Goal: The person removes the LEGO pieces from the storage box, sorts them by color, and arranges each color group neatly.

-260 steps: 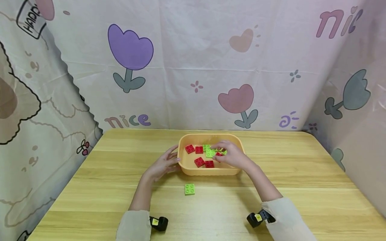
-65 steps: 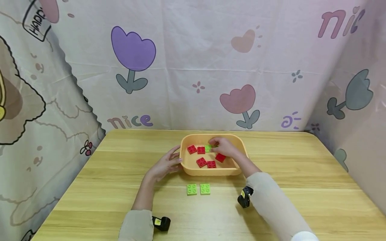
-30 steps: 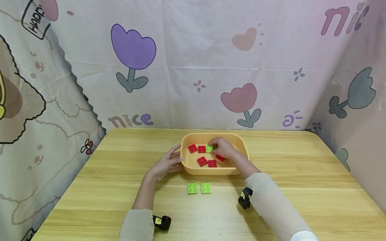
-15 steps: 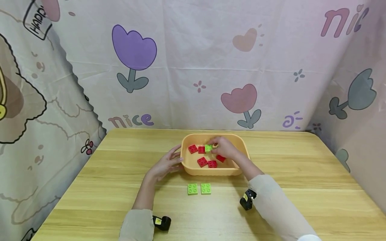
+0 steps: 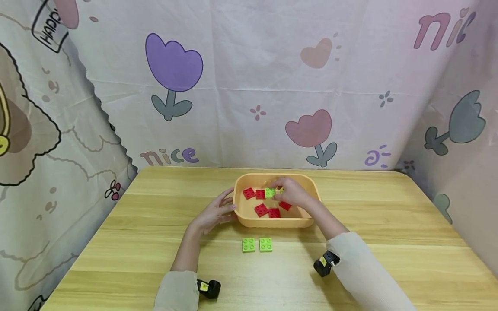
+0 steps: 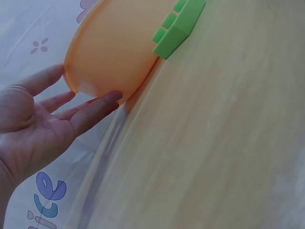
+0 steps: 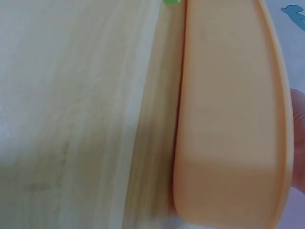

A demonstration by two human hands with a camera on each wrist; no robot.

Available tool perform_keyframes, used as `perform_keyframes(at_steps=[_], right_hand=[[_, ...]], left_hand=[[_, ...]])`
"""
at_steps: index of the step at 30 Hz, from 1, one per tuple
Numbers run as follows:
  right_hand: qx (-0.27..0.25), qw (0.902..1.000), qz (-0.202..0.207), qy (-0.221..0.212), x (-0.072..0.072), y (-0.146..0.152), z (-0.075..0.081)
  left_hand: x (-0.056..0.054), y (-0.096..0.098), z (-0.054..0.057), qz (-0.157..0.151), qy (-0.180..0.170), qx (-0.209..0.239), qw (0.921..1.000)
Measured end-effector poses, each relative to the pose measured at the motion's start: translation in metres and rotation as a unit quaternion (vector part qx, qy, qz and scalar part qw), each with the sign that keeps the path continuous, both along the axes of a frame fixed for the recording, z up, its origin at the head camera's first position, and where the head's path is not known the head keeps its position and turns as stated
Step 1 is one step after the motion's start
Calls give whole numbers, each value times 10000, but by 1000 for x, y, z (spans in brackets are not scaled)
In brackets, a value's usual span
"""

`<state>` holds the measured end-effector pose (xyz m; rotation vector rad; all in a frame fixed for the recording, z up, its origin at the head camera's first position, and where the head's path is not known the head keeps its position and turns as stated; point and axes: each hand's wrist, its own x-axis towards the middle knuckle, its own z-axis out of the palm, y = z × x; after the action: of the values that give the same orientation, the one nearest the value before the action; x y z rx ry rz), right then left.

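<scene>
An orange-yellow plastic tub (image 5: 272, 222) stands on the table with red and green toy building bricks inside. My left hand (image 5: 213, 213) rests its fingers against the tub's left end; in the left wrist view, its outstretched fingers (image 6: 97, 112) touch the outer wall. Inside the tub, my right hand (image 5: 294, 193) has thumb and fingertips curled about a green brick (image 5: 270, 192). A bit of green also shows between those fingers. The right wrist view catches only part of the right hand (image 7: 299, 138) behind the tub wall, its grip hidden.
Two green bricks, a left one (image 5: 248, 245) and a right one (image 5: 266, 245), lie side by side in front of the tub. Several red bricks (image 5: 261, 210) are spread inside it. A printed cloth (image 5: 241, 65) hangs behind the table (image 5: 155, 242).
Since the oldest frame, a second green brick has come to lie on the table. Lately the green brick at my right fingertips shifted slightly left, then back right. My left hand stays put.
</scene>
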<state>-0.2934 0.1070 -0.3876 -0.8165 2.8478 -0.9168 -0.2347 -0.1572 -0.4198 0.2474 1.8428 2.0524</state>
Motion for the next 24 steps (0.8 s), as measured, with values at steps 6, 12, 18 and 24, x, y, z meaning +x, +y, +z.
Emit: perform_keyframes(at_steps=[6, 12, 18, 24], right_hand=[[-41, 9999, 21, 117, 12, 4, 10], [-154, 9995, -20, 276, 27, 9, 19], [-312, 9984, 101, 456, 41, 12, 29], [-433, 9967, 216, 649, 56, 16, 36]], left_hand=[[0, -1, -1, -3, 23, -34, 10000], [-1, -1, -3, -20, 34, -74, 10000], [-1, -2, -3, -145, 108, 87, 9998], [-1, -1, -2, -103, 72, 79, 9999]])
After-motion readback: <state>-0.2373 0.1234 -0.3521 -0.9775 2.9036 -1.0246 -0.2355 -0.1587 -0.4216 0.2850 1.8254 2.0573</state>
